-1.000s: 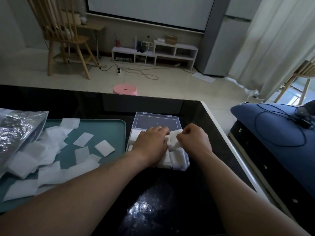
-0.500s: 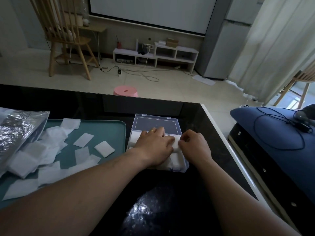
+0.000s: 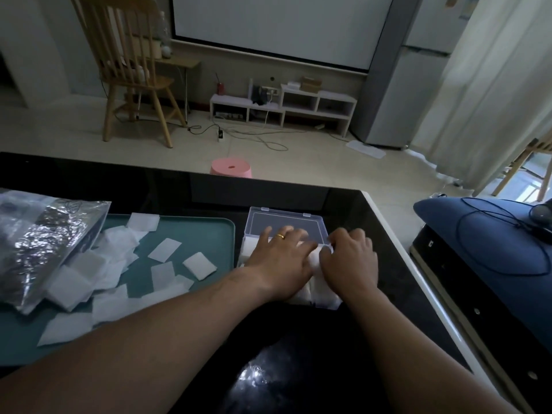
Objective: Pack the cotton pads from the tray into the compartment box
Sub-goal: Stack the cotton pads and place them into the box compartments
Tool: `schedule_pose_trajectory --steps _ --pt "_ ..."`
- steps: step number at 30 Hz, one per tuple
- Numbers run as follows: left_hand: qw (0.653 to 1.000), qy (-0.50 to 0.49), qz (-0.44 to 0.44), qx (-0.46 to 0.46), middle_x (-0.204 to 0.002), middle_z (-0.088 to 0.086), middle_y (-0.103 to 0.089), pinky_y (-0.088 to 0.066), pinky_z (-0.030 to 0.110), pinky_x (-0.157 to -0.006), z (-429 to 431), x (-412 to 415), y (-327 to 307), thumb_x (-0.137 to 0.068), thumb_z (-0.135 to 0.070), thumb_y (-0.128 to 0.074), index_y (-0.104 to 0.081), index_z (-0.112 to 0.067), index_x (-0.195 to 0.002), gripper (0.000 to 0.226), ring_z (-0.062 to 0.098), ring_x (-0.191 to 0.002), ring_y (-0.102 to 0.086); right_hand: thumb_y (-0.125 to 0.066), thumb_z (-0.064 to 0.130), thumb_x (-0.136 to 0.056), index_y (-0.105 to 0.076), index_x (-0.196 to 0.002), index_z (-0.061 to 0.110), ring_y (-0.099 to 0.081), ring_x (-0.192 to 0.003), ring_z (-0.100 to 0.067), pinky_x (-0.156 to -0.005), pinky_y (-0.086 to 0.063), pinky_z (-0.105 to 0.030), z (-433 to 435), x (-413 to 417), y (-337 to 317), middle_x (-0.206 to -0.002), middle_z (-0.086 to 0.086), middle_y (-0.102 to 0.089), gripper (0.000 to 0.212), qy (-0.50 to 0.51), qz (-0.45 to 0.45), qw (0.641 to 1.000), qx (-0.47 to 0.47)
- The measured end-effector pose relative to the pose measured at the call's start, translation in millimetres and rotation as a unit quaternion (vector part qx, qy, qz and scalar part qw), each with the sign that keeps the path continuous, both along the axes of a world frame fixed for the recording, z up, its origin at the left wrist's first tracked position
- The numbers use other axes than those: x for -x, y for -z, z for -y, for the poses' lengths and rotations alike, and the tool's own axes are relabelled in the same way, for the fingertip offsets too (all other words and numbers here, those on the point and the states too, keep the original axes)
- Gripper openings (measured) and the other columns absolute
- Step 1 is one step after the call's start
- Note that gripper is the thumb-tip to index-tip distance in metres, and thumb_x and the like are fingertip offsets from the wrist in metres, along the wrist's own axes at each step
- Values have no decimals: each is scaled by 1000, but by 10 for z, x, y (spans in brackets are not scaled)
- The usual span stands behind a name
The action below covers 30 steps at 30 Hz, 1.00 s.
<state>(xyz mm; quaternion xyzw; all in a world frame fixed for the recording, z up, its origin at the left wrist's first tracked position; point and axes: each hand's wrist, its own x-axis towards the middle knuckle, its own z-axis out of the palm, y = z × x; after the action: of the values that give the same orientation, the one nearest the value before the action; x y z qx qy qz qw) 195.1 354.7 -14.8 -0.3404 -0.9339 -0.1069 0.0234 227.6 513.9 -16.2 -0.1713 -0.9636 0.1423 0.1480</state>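
While hands (image 3: 280, 261) (image 3: 349, 262) cover the box (image 3: 285, 222), a bag (image 3: 44, 234) overlaps tray (image 3: 206, 234) and cotton pads (image 3: 199, 265).

White square cotton pads (image 3: 165, 249) dot a teal plastic tray (image 3: 191, 231) at nine o'clock on a glossy black table top (image 3: 149, 192); a crinkled silver foil bag (image 3: 38, 243) glints at ten, a clear plastic compartment box (image 3: 283, 218) sits centre, a pink round stool (image 3: 231, 167) at twelve.

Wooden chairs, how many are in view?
2. One wooden chair stands at the far left; the other chair is at the right edge beside the curtain, partly cut off. More may be hidden.
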Motion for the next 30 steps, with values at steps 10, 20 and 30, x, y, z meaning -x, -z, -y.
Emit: schedule_pose_trajectory --steps 10,20,30 --pt "977 -142 48 -154 -123 -1 -61 -45 31 -101 2140 -89 -629 -98 -12 -50 -67 -20 -124 33 15 -114 -58 -61 30 -96 -68 -115 21 -63 -108 -27 -88 -51 -38 1410 100 -269 -118 -4 -66 22 -219 -10 973 74" --pt "981 -158 110 2 -114 -12 -53 -47 33 -84 3106 -605 -184 -96 -34 -61 -60 -32 -123 26 12 -103 -57 -62 16 -90 -62 -130 36 -56 -120 -23 -100 -50 -42 2511 71 -212 -132 2 -55 45 -399 242 879 -100" --pt "984 -110 119 71 -119 4 -50 -45 36 -77 2707 -499 -28 -88 -46 -68 -57 -26 -121 40 29 -103 -63 -77 37 -86 -61 -131 30 -56 -106 -19 -91 -48 -35 2320 25 -203 -122 1 -55 49 -402 275 869 -82"
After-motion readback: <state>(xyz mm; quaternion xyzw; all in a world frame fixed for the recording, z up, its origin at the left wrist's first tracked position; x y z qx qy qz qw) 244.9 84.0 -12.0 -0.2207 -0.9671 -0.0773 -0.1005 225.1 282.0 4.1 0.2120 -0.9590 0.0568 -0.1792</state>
